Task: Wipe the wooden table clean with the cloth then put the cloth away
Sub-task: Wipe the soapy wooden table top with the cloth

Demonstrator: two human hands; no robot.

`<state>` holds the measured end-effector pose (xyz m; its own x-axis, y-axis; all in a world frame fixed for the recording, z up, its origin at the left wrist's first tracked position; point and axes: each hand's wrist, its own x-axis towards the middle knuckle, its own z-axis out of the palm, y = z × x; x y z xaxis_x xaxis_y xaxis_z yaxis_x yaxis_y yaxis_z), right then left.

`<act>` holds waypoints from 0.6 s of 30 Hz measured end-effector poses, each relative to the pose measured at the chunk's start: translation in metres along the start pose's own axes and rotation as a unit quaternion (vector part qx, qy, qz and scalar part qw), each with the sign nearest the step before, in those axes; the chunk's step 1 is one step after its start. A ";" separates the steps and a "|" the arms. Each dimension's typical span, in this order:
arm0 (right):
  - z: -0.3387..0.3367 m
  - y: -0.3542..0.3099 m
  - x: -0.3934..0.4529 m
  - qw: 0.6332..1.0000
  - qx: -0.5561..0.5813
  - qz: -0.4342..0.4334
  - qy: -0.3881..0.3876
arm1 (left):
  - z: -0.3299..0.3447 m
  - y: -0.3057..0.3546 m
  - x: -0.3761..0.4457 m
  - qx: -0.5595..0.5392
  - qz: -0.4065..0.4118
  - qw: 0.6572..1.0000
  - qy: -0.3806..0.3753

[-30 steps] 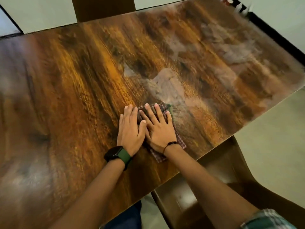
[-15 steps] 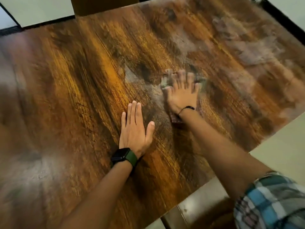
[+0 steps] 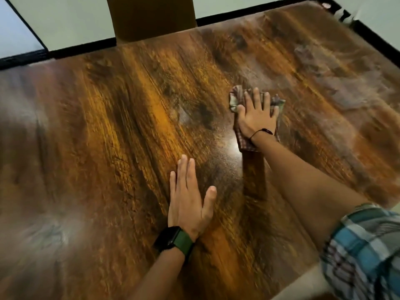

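Head view: right hand (image 3: 257, 120) pressing a checked cloth (image 3: 234, 100) flat on the wooden surface (image 3: 121, 131).
Its fingers (image 3: 257, 98) are spread apart over the cloth, right of centre toward the far side. Left hand (image 3: 190, 200) lies palm-down on bare wood nearer, fingers together, thumb out, well apart from the cloth. A smartwatch (image 3: 173, 239) sits on the left wrist.

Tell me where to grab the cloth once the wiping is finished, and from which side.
Judging by its pose, go for the bunched far-left corner of the cloth. It stands up off the table beyond the right hand, whose flat palm pins the rest. Come from above, and pinch that raised fold with the free left hand, or curl the right fingers to gather it.
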<state>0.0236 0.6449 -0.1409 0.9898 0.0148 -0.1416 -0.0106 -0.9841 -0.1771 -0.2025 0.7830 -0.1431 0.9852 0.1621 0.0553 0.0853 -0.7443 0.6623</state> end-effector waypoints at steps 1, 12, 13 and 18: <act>0.002 -0.005 0.000 1.000 -0.010 0.027 0.004 | 0.000 0.000 0.000 -0.006 -0.001 1.000 0.005; 0.032 -0.117 -0.078 0.916 -0.086 -0.388 -0.064 | 0.000 -0.002 -0.006 -0.078 -0.026 0.994 0.078; 0.027 -0.100 -0.075 0.923 -0.072 -0.372 -0.067 | 0.000 -0.002 -0.006 -0.072 -0.023 0.994 0.076; 0.000 0.031 -0.078 0.985 -0.020 -0.168 -0.037 | 0.005 0.007 -0.016 -0.014 -0.004 0.998 0.060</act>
<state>-0.0539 0.6137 -0.1356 0.9235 0.3523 -0.1519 0.3230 -0.9276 -0.1875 -0.2171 0.7722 -0.1434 0.9597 0.2449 0.1380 0.0867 -0.7249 0.6834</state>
